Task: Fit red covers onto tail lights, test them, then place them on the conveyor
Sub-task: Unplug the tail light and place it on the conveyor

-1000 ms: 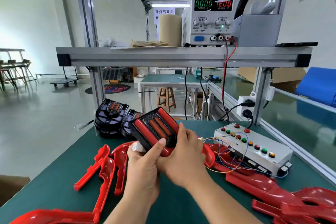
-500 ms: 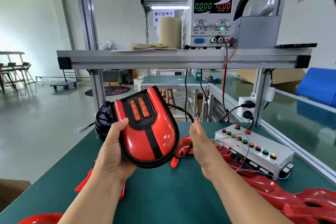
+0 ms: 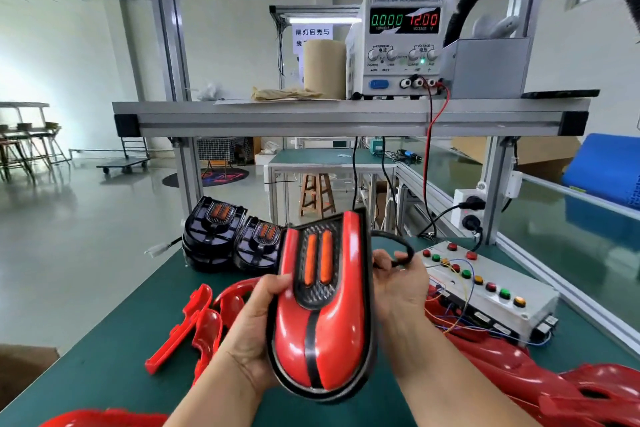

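"Tail light (image 3: 322, 315), where was it?"
"Lower centre of frame, above the table (image 3: 114, 343). The left hand (image 3: 256, 329) had its fingers wrapped round the rim, and the right hand (image 3: 398, 288) pinched its cable (image 3: 403, 241). I judged the cable needed connecting firmly to the button box (image 3: 491, 291) before testing"

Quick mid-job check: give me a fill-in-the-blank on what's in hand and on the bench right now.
The left hand grips the red-covered tail light; the right hand holds its black ____.
The power supply reads 12.00 volts and ____ current.
Behind stand ____ stacks of uncovered black tail lights.
Missing: cable; 0.000; two.
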### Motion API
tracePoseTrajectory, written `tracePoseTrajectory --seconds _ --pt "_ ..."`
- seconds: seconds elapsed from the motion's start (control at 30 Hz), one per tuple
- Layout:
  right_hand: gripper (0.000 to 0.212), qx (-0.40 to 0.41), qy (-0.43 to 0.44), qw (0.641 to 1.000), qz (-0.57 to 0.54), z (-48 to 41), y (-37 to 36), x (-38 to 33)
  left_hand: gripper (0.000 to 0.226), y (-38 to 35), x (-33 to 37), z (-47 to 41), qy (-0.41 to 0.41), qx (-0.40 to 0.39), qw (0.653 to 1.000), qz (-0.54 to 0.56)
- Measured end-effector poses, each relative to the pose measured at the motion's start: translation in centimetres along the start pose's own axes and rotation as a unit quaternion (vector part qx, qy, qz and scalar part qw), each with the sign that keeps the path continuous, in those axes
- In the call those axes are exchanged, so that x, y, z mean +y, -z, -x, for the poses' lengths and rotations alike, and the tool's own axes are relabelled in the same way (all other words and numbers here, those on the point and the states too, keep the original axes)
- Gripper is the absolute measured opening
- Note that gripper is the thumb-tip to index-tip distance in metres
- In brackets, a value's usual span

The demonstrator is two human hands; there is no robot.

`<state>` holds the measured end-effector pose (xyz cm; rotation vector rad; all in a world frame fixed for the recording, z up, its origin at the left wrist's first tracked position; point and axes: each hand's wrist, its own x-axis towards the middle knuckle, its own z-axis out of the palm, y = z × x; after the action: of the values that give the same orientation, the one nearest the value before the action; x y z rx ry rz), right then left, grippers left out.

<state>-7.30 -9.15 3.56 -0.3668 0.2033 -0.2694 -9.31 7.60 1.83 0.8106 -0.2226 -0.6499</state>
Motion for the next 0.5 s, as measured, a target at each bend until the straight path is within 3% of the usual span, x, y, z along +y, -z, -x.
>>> tracePoseTrajectory --seconds 0.13,0.2,0.23,0.27,0.3,0.33,0.37,0.5 --pt "0.039 -0.053 -0.01 0.998 0.007 0.0 1.5 0.3 0.07 -1.0 -1.2 -0.5 0.013 -0.02 1.0 -0.018" --pt "0.026 -0.097 -0.035 0.993 0.057 0.8 2.0 0.4 0.082 -1.2 -1.3 -0.7 -0.017 -0.006 1.0 0.0" --pt "0.009 -0.143 -0.058 0.986 0.068 1.7 1.9 0.8 0.093 -1.2 -1.3 -0.9 -0.043 0.009 0.999 0.014" --pt "0.014 -0.179 -0.082 0.976 0.091 2.4 1.7 1.1 0.102 -1.3 -1.1 -1.2 -0.066 0.027 0.997 0.024" --pt "0.035 -0.208 -0.105 0.965 0.117 2.6 1.9 1.3 0.102 -1.3 -1.0 -1.4 -0.083 0.044 0.995 0.027" --pt "0.049 -0.216 -0.118 0.957 0.154 3.0 2.0 1.4 0.095 -1.4 -0.9 -1.6 -0.095 0.058 0.993 0.025" --pt "0.05 -0.213 -0.125 0.953 0.172 3.3 2.1 1.3 0.084 -1.6 -0.8 -1.8 -0.109 0.07 0.991 0.016" --pt "0.031 -0.11 -0.102 0.973 0.174 2.5 2.5 -1.6 0.038 -1.4 0.1 -2.8 -0.214 0.174 0.955 -0.112"
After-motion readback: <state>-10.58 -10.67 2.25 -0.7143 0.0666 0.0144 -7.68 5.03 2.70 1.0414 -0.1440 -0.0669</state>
